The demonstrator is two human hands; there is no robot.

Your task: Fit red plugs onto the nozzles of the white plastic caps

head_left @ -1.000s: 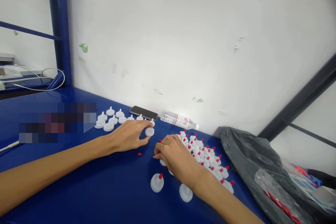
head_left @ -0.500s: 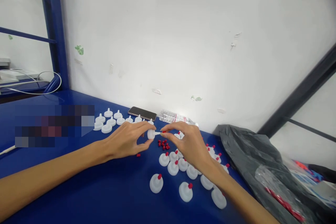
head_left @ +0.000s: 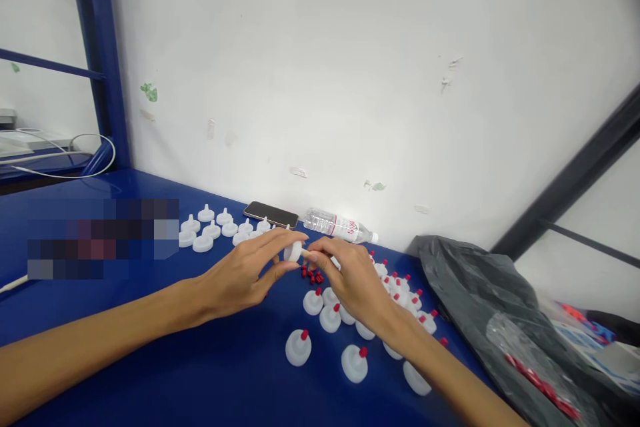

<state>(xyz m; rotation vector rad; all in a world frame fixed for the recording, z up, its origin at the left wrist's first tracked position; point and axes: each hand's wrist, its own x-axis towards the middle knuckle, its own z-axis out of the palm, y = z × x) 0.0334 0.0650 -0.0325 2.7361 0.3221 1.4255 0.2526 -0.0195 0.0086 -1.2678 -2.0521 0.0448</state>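
Between finger and thumb, my left hand (head_left: 245,270) grips a white nozzle cap (head_left: 293,251) by its round base. My right hand (head_left: 353,277) pinches the tip of the same cap from the right; its fingertips cover whatever is at the tip. Several loose small red caps (head_left: 312,275) lie on the blue table below the hands. Around and beneath my right forearm stand several white caps with red tips, one nearer the front (head_left: 299,347). To the left, beyond my left hand, are several white caps without red tips, such as one (head_left: 206,213) at the back.
A phone (head_left: 271,214) and a clear plastic bottle (head_left: 340,225) lie along the wall at the back of the blue table (head_left: 225,373). On the right is a dark grey plastic bag (head_left: 460,293), with a clear bag of red pieces (head_left: 543,383) on it. A blurred patch covers the left side.
Both hands have shifted slightly, and the held cap has turned and moved a little to the right. The red piece seen in my right fingertips before is now hidden.
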